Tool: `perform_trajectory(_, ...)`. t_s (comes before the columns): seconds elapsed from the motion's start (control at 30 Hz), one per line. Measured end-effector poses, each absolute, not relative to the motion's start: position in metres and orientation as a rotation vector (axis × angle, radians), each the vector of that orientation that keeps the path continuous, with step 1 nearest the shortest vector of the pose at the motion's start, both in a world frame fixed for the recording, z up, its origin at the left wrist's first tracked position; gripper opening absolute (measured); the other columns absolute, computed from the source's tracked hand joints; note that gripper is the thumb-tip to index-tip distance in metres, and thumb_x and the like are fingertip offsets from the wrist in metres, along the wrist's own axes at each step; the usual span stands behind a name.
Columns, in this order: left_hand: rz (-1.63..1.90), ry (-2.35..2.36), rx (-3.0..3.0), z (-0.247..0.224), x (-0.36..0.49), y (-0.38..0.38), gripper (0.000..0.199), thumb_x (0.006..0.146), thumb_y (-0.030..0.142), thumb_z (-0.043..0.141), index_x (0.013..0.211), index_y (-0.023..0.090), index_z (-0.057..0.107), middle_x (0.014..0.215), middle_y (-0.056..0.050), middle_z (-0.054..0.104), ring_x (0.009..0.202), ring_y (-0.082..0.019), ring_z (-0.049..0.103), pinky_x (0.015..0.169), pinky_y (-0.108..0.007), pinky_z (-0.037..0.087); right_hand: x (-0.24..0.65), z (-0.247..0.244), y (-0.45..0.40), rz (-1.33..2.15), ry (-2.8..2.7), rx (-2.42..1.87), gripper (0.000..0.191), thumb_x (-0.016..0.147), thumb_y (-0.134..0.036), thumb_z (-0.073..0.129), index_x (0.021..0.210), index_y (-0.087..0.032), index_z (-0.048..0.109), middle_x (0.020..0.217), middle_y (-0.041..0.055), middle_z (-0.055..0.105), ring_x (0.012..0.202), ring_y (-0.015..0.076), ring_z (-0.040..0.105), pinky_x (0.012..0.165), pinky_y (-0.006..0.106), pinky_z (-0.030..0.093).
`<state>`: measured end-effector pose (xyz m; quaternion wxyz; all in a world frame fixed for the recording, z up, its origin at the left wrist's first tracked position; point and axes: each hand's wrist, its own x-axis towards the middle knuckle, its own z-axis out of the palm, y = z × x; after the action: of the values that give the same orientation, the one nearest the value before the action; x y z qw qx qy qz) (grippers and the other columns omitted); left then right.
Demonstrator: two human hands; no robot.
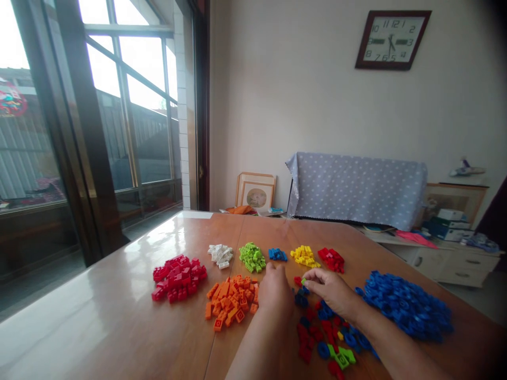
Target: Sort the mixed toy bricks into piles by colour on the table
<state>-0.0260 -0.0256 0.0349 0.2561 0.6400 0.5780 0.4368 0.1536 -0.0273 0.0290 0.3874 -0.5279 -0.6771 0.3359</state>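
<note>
My right hand [330, 287] pinches a small lime green brick [303, 282] above the near edge of a mixed pile [327, 330] of red, blue, green and yellow pieces. Between the orange bricks [229, 301] and that pile is my left hand [275, 287], its back to the camera and its fingers curled away; whatever it may hold is hidden. Just beyond it lie the lime green pile [252, 257] and a small blue pile [278, 255]. A yellow pile [304, 256] and a red pile [331, 260] sit farther right.
Dark pink bricks [179, 278] and white bricks [221, 256] lie on the left of the wooden table [158, 338]. A large blue pile [406, 306] spreads at the right. Beyond the table stand a cloth-covered object [356, 187] and a white cabinet [455, 266].
</note>
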Motion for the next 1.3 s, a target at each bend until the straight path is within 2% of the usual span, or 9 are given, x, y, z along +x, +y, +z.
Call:
perform_trajectory(0.1, 1.476, 1.409, 1.364, 0.049, -0.036, -0.017, 0.016, 0.082, 0.019, 0.058, 0.097, 0.018, 0.065, 0.096, -0.009, 0.060, 0.087, -0.021, 0.060, 0.076, -0.029, 0.045, 0.150, 0.034, -0.023, 0.857, -1.749, -1.367, 0.028, 0.078, -0.043, 0.063, 0.088, -0.017, 0.066, 0.080, 0.0014, 0.065, 0.074, 0.0163, 0.056, 0.069, 0.027, 0.043)
perform_trajectory(0.2, 1.646, 1.173, 0.691, 0.063, -0.060, -0.005, 0.021, 0.083, 0.027, 0.057, 0.101, 0.018, 0.060, 0.089, -0.004, 0.062, 0.065, -0.012, 0.056, 0.057, -0.023, 0.040, 0.140, 0.042, -0.015, 0.903, -1.758, -1.421, 0.027, 0.076, -0.042, 0.064, 0.088, -0.017, 0.066, 0.072, -0.0008, 0.062, 0.066, 0.0144, 0.053, 0.060, 0.026, 0.040)
perform_trajectory(0.27, 1.731, 1.043, 0.333, 0.068, -0.079, 0.000, 0.025, 0.080, 0.029, 0.059, 0.103, 0.019, 0.058, 0.094, -0.003, 0.062, 0.057, -0.009, 0.053, 0.050, -0.021, 0.034, 0.130, 0.047, -0.008, 0.900, -1.779, -1.444, 0.025, 0.075, -0.039, 0.064, 0.087, -0.017, 0.066, 0.067, -0.0022, 0.058, 0.062, 0.0135, 0.050, 0.057, 0.025, 0.038)
perform_trajectory(0.37, 1.774, 0.939, 0.084, 0.072, -0.098, 0.001, 0.025, 0.081, 0.032, 0.059, 0.102, 0.020, 0.056, 0.099, -0.003, 0.063, 0.057, -0.008, 0.054, 0.050, -0.021, 0.034, 0.109, 0.052, 0.006, 0.833, -1.830, -1.468, 0.019, 0.074, -0.033, 0.063, 0.082, -0.017, 0.066, 0.065, -0.0029, 0.057, 0.061, 0.0125, 0.049, 0.057, 0.024, 0.037)
perform_trajectory(0.57, 1.788, 0.941, 0.008, 0.074, -0.102, -0.004, 0.021, 0.086, 0.038, 0.052, 0.099, 0.022, 0.055, 0.099, -0.001, 0.062, 0.065, -0.010, 0.058, 0.053, -0.021, 0.036, 0.062, 0.043, 0.041, 0.773, -1.841, -1.499, 0.011, 0.071, -0.026, 0.064, 0.076, -0.017, 0.067, 0.074, -0.0010, 0.066, 0.071, 0.0133, 0.056, 0.066, 0.022, 0.041)
perform_trajectory(0.67, 1.793, 0.948, -0.002, 0.075, -0.103, -0.003, 0.021, 0.087, 0.039, 0.051, 0.099, 0.022, 0.056, 0.101, -0.002, 0.062, 0.067, -0.011, 0.060, 0.054, -0.021, 0.037, 0.046, 0.034, 0.059, 0.764, -1.827, -1.534, 0.008, 0.068, -0.024, 0.066, 0.073, -0.017, 0.067, 0.071, -0.0013, 0.066, 0.069, 0.0129, 0.056, 0.065, 0.022, 0.041)
perform_trajectory(0.83, 1.780, 0.927, -0.037, 0.077, -0.106, -0.003, 0.022, 0.089, 0.040, 0.049, 0.100, 0.022, 0.055, 0.105, -0.002, 0.062, 0.069, -0.011, 0.061, 0.054, -0.022, 0.038, 0.038, 0.028, 0.073, 0.720, -1.774, -1.592, 0.018, 0.067, -0.025, 0.070, 0.083, -0.018, 0.068, 0.070, -0.0020, 0.065, 0.066, 0.0120, 0.055, 0.060, 0.021, 0.039)
perform_trajectory(1.0, 1.778, 0.932, -0.039, 0.078, -0.106, -0.005, 0.022, 0.089, 0.040, 0.049, 0.102, 0.023, 0.054, 0.105, -0.002, 0.061, 0.073, -0.012, 0.063, 0.056, -0.023, 0.040, 0.041, 0.031, 0.072, 0.681, -1.743, -1.629, 0.012, 0.068, -0.026, 0.069, 0.077, -0.019, 0.065, 0.063, -0.0022, 0.062, 0.060, 0.0125, 0.054, 0.056, 0.022, 0.039)
perform_trajectory(1.3, 1.795, 0.923, -0.056, 0.075, -0.108, -0.002, 0.024, 0.090, 0.041, 0.049, 0.103, 0.023, 0.055, 0.106, -0.003, 0.062, 0.074, -0.013, 0.063, 0.056, -0.023, 0.040, 0.008, 0.041, 0.090, 0.629, -1.779, -1.570, 0.011, 0.070, -0.022, 0.068, 0.080, -0.019, 0.068, 0.072, 0.0003, 0.069, 0.064, 0.0124, 0.058, 0.059, 0.022, 0.042)
